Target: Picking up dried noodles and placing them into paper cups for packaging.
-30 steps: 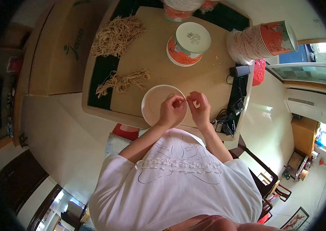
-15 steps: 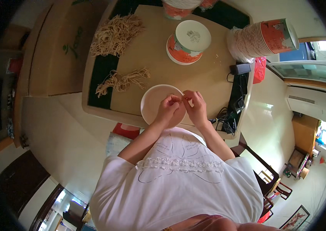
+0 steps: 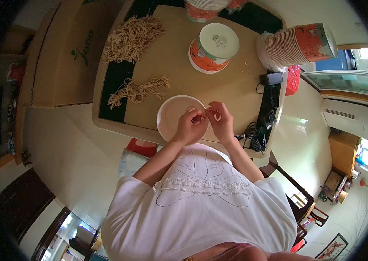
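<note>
A round white paper bowl (image 3: 168, 117) sits at the table's near edge, its open side facing up. My left hand (image 3: 190, 129) is over the bowl, thumb and fingers pinched together. A thin pale loop, apparently string (image 3: 190, 108), shows beside its fingers. At the bowl's right rim, my right hand (image 3: 221, 125) is closed in a pinch too, its fingertips meeting those of the left. What lies between the right fingertips is too small to make out. A small bundle of tan strings (image 3: 138, 91) lies left of the bowl, and a bigger pile of strings (image 3: 132, 38) lies behind it.
Beyond my hands, an orange-and-white paper tub (image 3: 208, 58) stands upside down. Stacked paper tubs (image 3: 295, 45) lie at the right, with another stack (image 3: 203, 8) at the back. Black cables and adapters (image 3: 267, 117) line the right edge. A large cardboard box (image 3: 62, 65) stands left.
The bowl has shifted slightly left. My left hand has turned a little, and a pale loop now shows by its fingers. My right hand stays nearly in place, still pinched.
</note>
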The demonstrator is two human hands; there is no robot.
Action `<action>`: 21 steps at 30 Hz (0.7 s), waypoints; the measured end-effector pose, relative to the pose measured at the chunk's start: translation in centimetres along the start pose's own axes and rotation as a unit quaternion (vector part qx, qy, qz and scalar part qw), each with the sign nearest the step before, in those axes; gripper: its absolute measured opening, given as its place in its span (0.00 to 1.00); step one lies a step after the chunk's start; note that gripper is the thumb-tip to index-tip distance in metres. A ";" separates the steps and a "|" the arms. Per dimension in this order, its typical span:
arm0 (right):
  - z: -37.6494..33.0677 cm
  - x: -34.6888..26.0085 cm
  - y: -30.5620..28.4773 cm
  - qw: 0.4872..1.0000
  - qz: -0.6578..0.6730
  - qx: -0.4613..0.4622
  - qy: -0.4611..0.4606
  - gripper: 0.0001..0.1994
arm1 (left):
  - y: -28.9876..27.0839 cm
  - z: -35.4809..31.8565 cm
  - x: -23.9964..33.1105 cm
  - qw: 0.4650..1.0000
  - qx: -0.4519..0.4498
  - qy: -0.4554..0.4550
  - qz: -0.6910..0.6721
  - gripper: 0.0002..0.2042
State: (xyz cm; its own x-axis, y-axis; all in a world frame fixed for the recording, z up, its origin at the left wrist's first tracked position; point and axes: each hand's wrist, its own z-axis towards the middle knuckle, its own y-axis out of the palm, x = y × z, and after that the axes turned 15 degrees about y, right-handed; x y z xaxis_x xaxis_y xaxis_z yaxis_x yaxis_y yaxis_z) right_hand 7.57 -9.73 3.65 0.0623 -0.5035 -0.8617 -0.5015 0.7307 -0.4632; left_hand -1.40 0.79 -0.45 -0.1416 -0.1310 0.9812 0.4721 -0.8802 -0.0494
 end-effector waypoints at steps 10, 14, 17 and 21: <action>0.1 -0.5 -0.8 0.996 0.021 -0.073 0.039 0.12 | -0.1 0.2 0.5 0.998 0.027 -0.029 -0.042 0.03; 0.1 0.1 -0.9 0.994 -0.046 -0.060 -0.084 0.15 | -0.2 0.0 0.0 0.998 0.029 -0.051 -0.034 0.04; -0.1 -0.4 -1.1 0.997 -0.037 -0.066 -0.027 0.17 | -0.2 0.0 0.1 0.997 0.030 -0.066 -0.032 0.04; -0.2 -0.3 -0.9 0.997 -0.035 -0.057 -0.034 0.17 | 0.0 0.4 1.0 0.998 0.043 -0.027 0.045 0.03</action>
State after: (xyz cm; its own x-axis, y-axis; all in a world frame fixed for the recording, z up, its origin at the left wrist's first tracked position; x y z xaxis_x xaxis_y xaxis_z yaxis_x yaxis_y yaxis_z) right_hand 7.79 -10.33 4.35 0.1569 -0.5163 -0.8419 -0.5883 0.6359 -0.4996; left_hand -1.19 0.89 0.65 -0.0498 -0.1807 0.9823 0.5542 -0.8232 -0.1233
